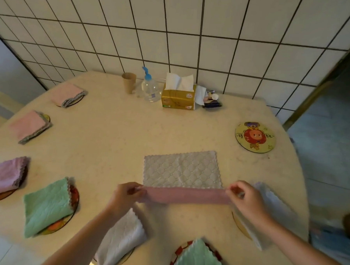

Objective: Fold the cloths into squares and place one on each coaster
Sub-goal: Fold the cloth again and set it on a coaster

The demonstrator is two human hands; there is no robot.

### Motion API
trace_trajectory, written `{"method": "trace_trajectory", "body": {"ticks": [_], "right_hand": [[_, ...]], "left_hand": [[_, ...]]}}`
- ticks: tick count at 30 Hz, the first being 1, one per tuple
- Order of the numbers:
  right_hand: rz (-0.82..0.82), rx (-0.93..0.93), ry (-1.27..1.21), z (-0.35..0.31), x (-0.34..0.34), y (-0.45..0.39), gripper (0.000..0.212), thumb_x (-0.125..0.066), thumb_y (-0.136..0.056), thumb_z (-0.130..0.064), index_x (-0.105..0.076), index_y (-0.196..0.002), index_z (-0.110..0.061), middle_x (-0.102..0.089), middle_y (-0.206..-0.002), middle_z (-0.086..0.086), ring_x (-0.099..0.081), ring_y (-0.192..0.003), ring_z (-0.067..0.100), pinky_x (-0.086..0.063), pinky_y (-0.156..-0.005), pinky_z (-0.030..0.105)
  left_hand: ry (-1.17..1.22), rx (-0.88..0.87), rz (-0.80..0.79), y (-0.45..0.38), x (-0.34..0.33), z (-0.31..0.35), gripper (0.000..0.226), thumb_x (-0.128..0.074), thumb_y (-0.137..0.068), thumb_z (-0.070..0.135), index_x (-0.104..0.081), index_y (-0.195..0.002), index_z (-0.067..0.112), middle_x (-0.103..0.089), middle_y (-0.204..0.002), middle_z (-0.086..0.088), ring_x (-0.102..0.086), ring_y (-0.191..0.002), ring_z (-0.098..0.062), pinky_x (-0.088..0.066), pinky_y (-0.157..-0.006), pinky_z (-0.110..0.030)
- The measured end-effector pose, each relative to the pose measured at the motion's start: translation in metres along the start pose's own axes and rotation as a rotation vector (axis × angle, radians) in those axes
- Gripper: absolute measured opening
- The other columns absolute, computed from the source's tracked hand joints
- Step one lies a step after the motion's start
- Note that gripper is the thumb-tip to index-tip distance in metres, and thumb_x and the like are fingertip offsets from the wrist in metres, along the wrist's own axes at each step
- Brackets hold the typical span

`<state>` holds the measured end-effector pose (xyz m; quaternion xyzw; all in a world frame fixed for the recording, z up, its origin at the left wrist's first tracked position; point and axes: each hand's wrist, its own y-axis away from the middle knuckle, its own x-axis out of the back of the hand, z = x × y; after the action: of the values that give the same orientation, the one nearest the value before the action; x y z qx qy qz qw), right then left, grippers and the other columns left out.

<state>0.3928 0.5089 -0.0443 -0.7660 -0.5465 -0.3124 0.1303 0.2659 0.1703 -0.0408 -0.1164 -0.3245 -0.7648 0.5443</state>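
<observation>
Your beige table (112, 141): bare cartoon coaster (255, 136) right of frame; quilted cloth (181, 169) spread flat at centre. Paper cup (129, 82), pump bottle (150, 88), tissue box (179, 99) along top edge. Coasters under folded cloths ring left and bottom.

One head-worn camera looks forward and steeply down over a table (112, 141), close above the left hand (126, 194) and right hand (245, 199). The tiled wall (195, 32) fills the top. The wide lens bends the edges.
</observation>
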Motion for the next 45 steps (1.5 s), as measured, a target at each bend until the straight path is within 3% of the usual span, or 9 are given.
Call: {"method": "trace_trajectory", "body": {"ticks": [5, 9, 22, 29, 33, 36, 39, 41, 45], "right_hand": [[0.088, -0.159, -0.204, -0.019, -0.004, -0.056, 0.01, -0.067, -0.084, -0.014, -0.063, -0.077, -0.02, -0.067, -0.077, -0.008, -0.063, -0.077, 0.007, -0.046, -0.066, 0.018], [0.095, -0.308, -0.268, -0.013, -0.015, -0.106, 0.014, -0.064, -0.085, -0.008, -0.064, -0.08, -0.021, -0.07, -0.085, 0.0, -0.066, -0.086, 0.019, -0.056, -0.083, 0.04], [0.059, -0.231, -0.056, 0.007, -0.044, -0.173, 0.005, -0.062, -0.087, -0.01, -0.064, -0.088, -0.014, -0.067, -0.086, -0.003, -0.065, -0.082, 0.016, -0.057, -0.077, 0.042], [0.075, -0.096, 0.111, 0.002, -0.049, -0.181, 0.004, -0.058, -0.09, -0.012, -0.063, -0.091, -0.012, -0.061, -0.083, -0.005, -0.058, -0.077, 0.011, -0.036, -0.059, 0.008], [0.09, -0.101, 0.124, -0.001, -0.05, -0.181, 0.006, -0.058, -0.09, -0.012, -0.063, -0.092, -0.009, -0.062, -0.083, -0.002, -0.058, -0.076, 0.013, -0.038, -0.059, 0.014], [0.115, -0.113, 0.088, -0.004, -0.046, -0.179, 0.007, -0.059, -0.089, -0.012, -0.062, -0.095, -0.01, -0.062, -0.087, -0.002, -0.061, -0.083, 0.017, -0.042, -0.067, 0.02], [0.134, -0.037, 0.124, -0.008, -0.039, -0.162, 0.018, -0.057, -0.09, -0.011, -0.057, -0.108, -0.009, -0.058, -0.107, 0.002, -0.058, -0.091, 0.014, -0.043, -0.07, 0.014], [0.092, 0.169, 0.275, -0.011, -0.039, -0.135, 0.025, -0.055, -0.09, -0.007, -0.056, -0.114, -0.009, -0.054, -0.117, 0.003, -0.055, -0.1, 0.013, -0.046, -0.08, 0.016], [-0.131, 0.566, 0.528, -0.006, -0.071, -0.064, 0.047, -0.044, -0.077, -0.01, -0.059, -0.122, -0.019, -0.056, -0.127, -0.003, -0.054, -0.116, 0.017, -0.049, -0.092, 0.028]], "left_hand": [[0.373, 0.167, 0.145, -0.041, -0.011, 0.014, 0.01, -0.069, -0.083, 0.003, -0.064, -0.074, 0.005, -0.06, -0.069, -0.011, -0.056, -0.068, -0.023, -0.052, -0.07, -0.038], [0.506, 0.248, 0.175, -0.079, -0.015, 0.017, 0.007, -0.068, -0.085, 0.006, -0.065, -0.079, 0.006, -0.06, -0.074, -0.012, -0.055, -0.072, -0.024, -0.051, -0.075, -0.041], [0.24, 0.266, 0.25, -0.145, -0.029, -0.002, 0.021, -0.07, -0.083, 0.017, -0.062, -0.064, 0.015, -0.053, -0.055, 0.001, -0.045, -0.057, -0.017, -0.038, -0.057, -0.029], [0.131, 0.241, 0.314, -0.137, -0.032, 0.004, 0.014, -0.067, -0.085, 0.019, -0.067, -0.078, 0.008, -0.057, -0.063, 0.0, -0.045, -0.055, -0.01, -0.036, -0.051, -0.023], [0.112, 0.245, 0.304, -0.137, -0.029, 0.009, 0.012, -0.065, -0.087, 0.024, -0.067, -0.082, 0.013, -0.062, -0.07, 0.0, -0.052, -0.063, -0.015, -0.04, -0.054, -0.025], [0.11, 0.252, 0.313, -0.14, -0.027, 0.008, 0.009, -0.062, -0.089, 0.022, -0.066, -0.09, 0.014, -0.067, -0.082, -0.005, -0.057, -0.071, -0.022, -0.045, -0.06, -0.028], [-0.045, 0.107, 0.423, -0.127, -0.026, 0.012, 0.022, -0.058, -0.091, 0.017, -0.06, -0.112, 0.012, -0.06, -0.112, -0.008, -0.057, -0.09, -0.023, -0.047, -0.076, -0.033], [-0.245, -0.175, 0.467, -0.1, -0.033, 0.015, 0.027, -0.054, -0.091, 0.016, -0.057, -0.118, 0.011, -0.054, -0.118, -0.007, -0.05, -0.105, -0.024, -0.043, -0.09, -0.036], [-0.529, -0.591, 0.048, -0.034, -0.08, 0.003, 0.052, -0.049, -0.087, 0.029, -0.045, -0.138, 0.018, -0.043, -0.145, -0.001, -0.035, -0.135, -0.023, -0.031, -0.108, -0.036]]}}
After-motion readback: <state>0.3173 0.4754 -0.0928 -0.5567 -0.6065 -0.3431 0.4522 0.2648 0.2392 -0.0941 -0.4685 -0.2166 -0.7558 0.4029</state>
